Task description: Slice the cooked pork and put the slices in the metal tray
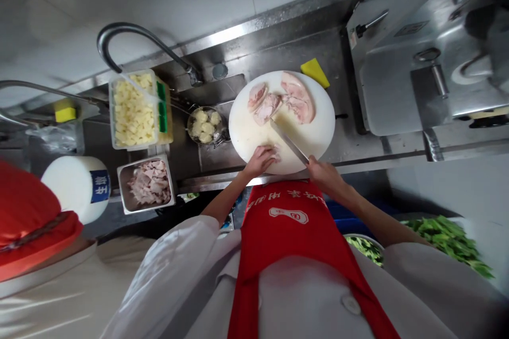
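A white round cutting board (242,135) lies on the steel counter in front of me. On its near edge my left hand (260,161) rests with curled fingers, pressed on a small pale piece of meat (277,153) that is partly hidden and slightly blurred. My right hand (324,175) grips the handle of a kitchen knife (292,144). Its blade points away and to the left over the board, apart from the left hand. Farther back on the board lie several pieces of raw meat: a curved slab (304,98) at the right and smaller chunks (265,108) at the left.
Left of the board are a strainer of peeled potatoes (204,124), a tub of pale cubes (133,111) under a faucet (143,34), and a steel pan of cut meat (149,183). A co-worker in a red cap (35,217) stands at left. A yellow sponge (315,72) lies behind the board.
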Demonstrator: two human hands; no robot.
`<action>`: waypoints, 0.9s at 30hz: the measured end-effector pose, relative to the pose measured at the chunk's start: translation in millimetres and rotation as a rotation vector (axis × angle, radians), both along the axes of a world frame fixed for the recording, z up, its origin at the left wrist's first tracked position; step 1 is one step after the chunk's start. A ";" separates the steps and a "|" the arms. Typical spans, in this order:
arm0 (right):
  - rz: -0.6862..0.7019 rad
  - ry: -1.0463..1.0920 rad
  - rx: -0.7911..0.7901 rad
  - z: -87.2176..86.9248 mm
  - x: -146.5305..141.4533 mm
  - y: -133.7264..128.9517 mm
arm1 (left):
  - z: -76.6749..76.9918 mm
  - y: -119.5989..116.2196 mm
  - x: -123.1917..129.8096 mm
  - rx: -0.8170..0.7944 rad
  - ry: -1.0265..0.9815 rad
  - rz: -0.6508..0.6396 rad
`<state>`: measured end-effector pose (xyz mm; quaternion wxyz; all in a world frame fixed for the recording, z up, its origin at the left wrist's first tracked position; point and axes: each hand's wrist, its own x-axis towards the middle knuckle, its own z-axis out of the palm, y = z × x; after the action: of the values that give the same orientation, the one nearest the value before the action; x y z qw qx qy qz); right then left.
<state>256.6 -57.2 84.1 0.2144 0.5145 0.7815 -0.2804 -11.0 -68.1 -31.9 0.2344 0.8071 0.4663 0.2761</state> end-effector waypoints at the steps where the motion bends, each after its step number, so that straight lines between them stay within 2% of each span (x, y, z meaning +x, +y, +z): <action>1: 0.004 -0.007 0.003 2.2 -0.3 -7.7 | -3.5 -0.6 0.3 0.010 0.008 -0.012; 4: 0.031 -0.027 -0.017 7.8 -4.9 -27.5 | -11.8 -0.9 10.1 0.033 0.038 0.095; 7: 0.018 -0.057 -0.058 13.7 -8.2 -37.3 | -12.9 -0.4 20.9 0.049 0.064 0.175; 12: 0.020 -0.081 -0.098 17.0 -11.7 -37.5 | -9.0 2.8 24.1 0.048 0.062 0.074; 17: 0.046 -0.037 -0.071 2.6 -28.1 -10.3 | -6.3 4.2 21.9 0.007 0.043 0.055; 20: 0.056 -0.034 -0.044 2.2 -25.1 1.9 | -4.1 3.9 23.6 -0.008 0.052 0.076; 24: 0.101 -0.066 -0.042 12.6 -6.4 -11.8 | -2.0 4.8 26.5 -0.021 0.043 0.074; 27: 0.125 -0.069 -0.052 12.8 -4.7 -22.4 | -2.4 5.3 26.4 -0.023 0.029 0.067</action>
<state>252.0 -79.6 96.9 0.2717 0.4684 0.7965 -0.2689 15.4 -62.8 -34.3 0.2275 0.7921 0.4998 0.2665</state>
